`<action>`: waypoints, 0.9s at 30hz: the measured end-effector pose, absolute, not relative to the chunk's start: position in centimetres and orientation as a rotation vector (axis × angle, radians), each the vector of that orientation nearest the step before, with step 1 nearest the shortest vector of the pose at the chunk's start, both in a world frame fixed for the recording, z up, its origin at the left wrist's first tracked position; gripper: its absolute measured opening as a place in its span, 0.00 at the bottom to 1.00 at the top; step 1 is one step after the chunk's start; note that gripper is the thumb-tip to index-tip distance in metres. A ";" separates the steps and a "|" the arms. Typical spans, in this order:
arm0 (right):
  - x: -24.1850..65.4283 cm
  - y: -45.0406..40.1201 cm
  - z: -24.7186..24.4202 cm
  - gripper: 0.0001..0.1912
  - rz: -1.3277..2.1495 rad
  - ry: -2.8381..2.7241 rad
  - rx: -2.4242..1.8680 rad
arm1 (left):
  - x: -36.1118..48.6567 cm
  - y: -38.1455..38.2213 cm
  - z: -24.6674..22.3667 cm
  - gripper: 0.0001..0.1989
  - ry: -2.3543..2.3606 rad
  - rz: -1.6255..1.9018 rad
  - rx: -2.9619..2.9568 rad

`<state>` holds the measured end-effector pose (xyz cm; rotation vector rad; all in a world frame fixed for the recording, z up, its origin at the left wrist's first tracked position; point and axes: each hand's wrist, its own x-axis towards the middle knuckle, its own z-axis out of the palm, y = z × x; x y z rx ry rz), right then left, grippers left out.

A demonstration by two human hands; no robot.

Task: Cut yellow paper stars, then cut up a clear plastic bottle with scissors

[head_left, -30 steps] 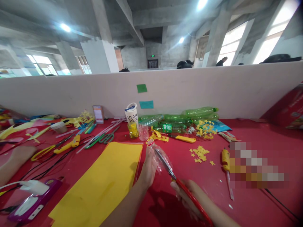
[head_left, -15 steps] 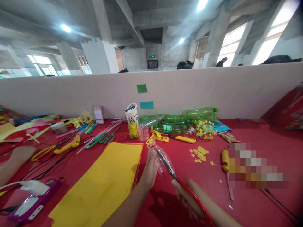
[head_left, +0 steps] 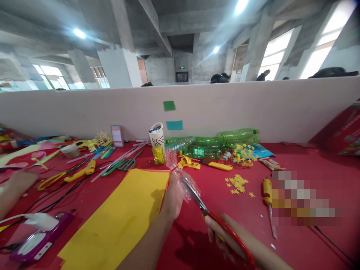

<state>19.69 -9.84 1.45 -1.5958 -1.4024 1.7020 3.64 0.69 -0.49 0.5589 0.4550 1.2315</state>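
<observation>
My left hand (head_left: pixel 173 197) is closed around a clear plastic bottle piece (head_left: pixel 188 183), its neck pointing up and to the left. In my right hand (head_left: pixel 222 228) are red-handled scissors (head_left: pixel 209 214), and my fingers wrap the handles. Their metal blades lie against the clear plastic; whether the blades are apart I cannot tell. Beneath my left forearm is a stack of yellow paper sheets (head_left: pixel 120 217). Just beyond the bottle piece stands a clear textured plastic cup (head_left: pixel 170 158), beside yellow paper scraps (head_left: pixel 188 162).
Green plastic bottles (head_left: pixel 208 141) lie along the white partition (head_left: pixel 126 108). Right of my hands are yellow paper stars (head_left: pixel 238 183) and a yellow glue gun (head_left: pixel 267 189). A purple power strip (head_left: pixel 42 238) sits at left, near another person's hand (head_left: pixel 21 183).
My left hand and the clear bottle piece have shifted slightly left, the neck tilting further left. The scissors have followed a little. The other person's hand at far left has moved left.
</observation>
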 end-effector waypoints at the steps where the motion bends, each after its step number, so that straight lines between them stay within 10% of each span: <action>1: 19.9 -9.9 1.6 0.31 1.687 -1.471 -1.568 | 3.1 1.1 -0.3 0.15 0.443 1.246 0.543; 11: 22.6 -8.7 2.6 0.27 1.029 -1.977 -1.814 | 0.3 2.4 1.1 0.09 0.379 1.321 0.392; 27: 21.4 -9.2 1.8 0.30 1.389 -1.812 -1.641 | 1.0 2.1 0.7 0.14 0.543 1.291 0.399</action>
